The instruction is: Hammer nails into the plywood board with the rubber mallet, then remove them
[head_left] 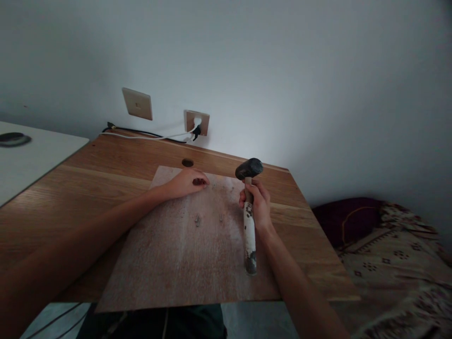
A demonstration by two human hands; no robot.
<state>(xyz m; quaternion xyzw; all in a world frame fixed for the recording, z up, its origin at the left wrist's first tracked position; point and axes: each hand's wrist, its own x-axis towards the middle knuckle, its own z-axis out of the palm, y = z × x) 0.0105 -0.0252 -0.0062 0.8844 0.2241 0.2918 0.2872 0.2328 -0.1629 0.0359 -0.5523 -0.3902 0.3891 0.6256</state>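
My right hand (260,202) is wrapped around the upper handle of a hammer (249,235), just below its dark head. White, chipped paint covers much of the wooden handle, and the head points up over the board's right side. At the far part of the thin wooden board (169,273), my left hand (187,182) has its fingertips pinched together low over the surface; what they hold, if anything, is too small to make out. Several small nails stand or lie on the board, among them a pair (197,220) left of centre and one nail (221,217) nearer the hammer.
Beneath the board is a wooden desk (310,249) against a wall, with a round hole (187,162) behind my left hand. Cables (148,136) run along the back to a wall socket (190,121). A white surface (38,155) lies left; patterned fabric (395,263) lies right.
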